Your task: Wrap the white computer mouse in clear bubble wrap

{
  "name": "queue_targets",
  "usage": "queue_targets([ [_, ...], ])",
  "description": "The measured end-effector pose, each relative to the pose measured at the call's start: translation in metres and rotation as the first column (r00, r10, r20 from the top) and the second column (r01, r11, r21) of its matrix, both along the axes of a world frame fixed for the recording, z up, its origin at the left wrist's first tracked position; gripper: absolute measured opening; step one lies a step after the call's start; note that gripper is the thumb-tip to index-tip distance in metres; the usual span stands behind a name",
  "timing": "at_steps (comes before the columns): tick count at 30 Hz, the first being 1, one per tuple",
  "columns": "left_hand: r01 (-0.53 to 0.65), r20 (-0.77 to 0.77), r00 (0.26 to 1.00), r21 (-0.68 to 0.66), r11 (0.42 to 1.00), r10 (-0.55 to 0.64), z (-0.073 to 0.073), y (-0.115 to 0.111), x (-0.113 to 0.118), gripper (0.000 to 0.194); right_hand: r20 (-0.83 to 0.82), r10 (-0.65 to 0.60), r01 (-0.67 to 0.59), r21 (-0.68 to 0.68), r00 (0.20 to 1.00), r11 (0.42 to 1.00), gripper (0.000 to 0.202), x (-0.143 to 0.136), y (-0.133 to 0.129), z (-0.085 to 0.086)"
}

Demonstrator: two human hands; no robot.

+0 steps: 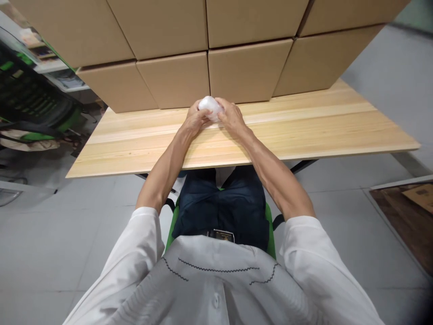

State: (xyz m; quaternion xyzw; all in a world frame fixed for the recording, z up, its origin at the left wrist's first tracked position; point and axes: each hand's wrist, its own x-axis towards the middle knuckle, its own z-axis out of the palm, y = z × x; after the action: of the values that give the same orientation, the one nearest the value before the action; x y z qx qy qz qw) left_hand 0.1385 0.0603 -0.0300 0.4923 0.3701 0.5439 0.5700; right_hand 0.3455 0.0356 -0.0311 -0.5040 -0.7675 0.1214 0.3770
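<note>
Starting at the left, the lower-left box (117, 88) sits near that end of the counter (135, 155). I can't tell whether any of it hangs past the edge. If it does, my worry would be a bump setting it off, and there's another row of cardboard on top, so a shove down low could unsettle what's above.

Moving in, the left hand (196, 118) is curled round one side of the white bundle (210, 107), thumb on the near side. Some of its fingers are hidden behind the thing, so I can't say how hard they're squeezing. The bundle is cupped between both hands over the far half of the counter, right in front of the seam between the two middle boxes. It looks smooth and maybe a bit soft, with a shiny plastic-like surface, so my guess is slipping is the main risk: one hand eases off first and it pops out of the other. Too hard a pinch could dent or tear it, if it's as thin-skinned as it looks.

Then the right hand (233, 118), fingers also closed round the bundle from its side. Those knuckles are close to the lower middle-right box (248, 74), so a careless push away from the body could knock into the cardboard. Further right, the lower-right box (313, 67) sits near the far corner, same bump worry there.
</note>
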Motion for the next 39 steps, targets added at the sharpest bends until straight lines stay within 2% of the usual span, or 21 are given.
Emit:
queue_targets([
  [4,0.049,-0.137,0.990,0.049,0.998,-0.042,0.011,-0.035,-0.025,0.059,0.124,0.093,-0.090,-0.028,0.988,0.996,0.067,0.001,-0.045,0.017],
  [8,0.030,-0.249,0.968,0.060,0.998,-0.014,0.020,-0.059,-0.034,0.051,0.173,0.144,-0.141,-0.032,0.974,0.990,0.067,-0.003,-0.069,0.018],
  [11,0.013,-0.296,0.955,0.099,0.995,0.017,0.021,-0.062,-0.031,0.045,0.140,0.117,-0.117,-0.004,0.983,0.993,0.067,0.001,-0.071,0.008],
  [17,0.025,-0.331,0.943,0.153,0.988,0.027,0.015,-0.059,-0.030,0.052,0.086,-0.043,0.044,-0.012,0.995,0.999,0.066,0.018,-0.066,-0.012],
  [21,-0.020,-0.278,0.958,0.189,0.982,0.074,0.021,-0.065,-0.029,0.051,0.070,-0.067,0.070,-0.036,0.995,0.997,0.061,0.016,-0.062,-0.015],
  [24,-0.095,-0.230,0.963,0.199,0.975,0.140,0.024,-0.067,-0.027,0.057,0.085,-0.072,0.076,-0.044,0.994,0.996,0.062,0.010,-0.061,-0.013],
  [28,-0.186,-0.135,0.970,0.138,0.973,0.204,0.022,-0.061,-0.023,0.060,0.155,-0.070,0.080,-0.055,0.985,0.995,0.070,0.005,-0.064,-0.011],
  [31,-0.194,-0.034,0.980,0.059,0.979,0.197,0.020,-0.055,-0.021,0.060,0.189,-0.069,0.080,-0.049,0.979,0.996,0.079,-0.001,-0.072,0.000],
  [33,-0.193,0.011,0.981,0.027,0.981,0.193,0.021,-0.052,-0.021,0.061,0.245,-0.059,0.080,-0.080,0.968,0.994,0.082,-0.007,-0.078,0.014],
  [37,-0.193,0.080,0.978,-0.025,0.981,0.194,0.023,-0.049,-0.022,0.060,0.420,-0.034,0.128,-0.196,0.907,0.972,0.067,-0.021,-0.088,0.050],
  [39,-0.174,0.117,0.977,-0.048,0.984,0.179,0.023,-0.047,-0.023,0.060,0.477,-0.045,0.181,-0.243,0.877,0.953,0.058,-0.027,-0.090,0.061],
])
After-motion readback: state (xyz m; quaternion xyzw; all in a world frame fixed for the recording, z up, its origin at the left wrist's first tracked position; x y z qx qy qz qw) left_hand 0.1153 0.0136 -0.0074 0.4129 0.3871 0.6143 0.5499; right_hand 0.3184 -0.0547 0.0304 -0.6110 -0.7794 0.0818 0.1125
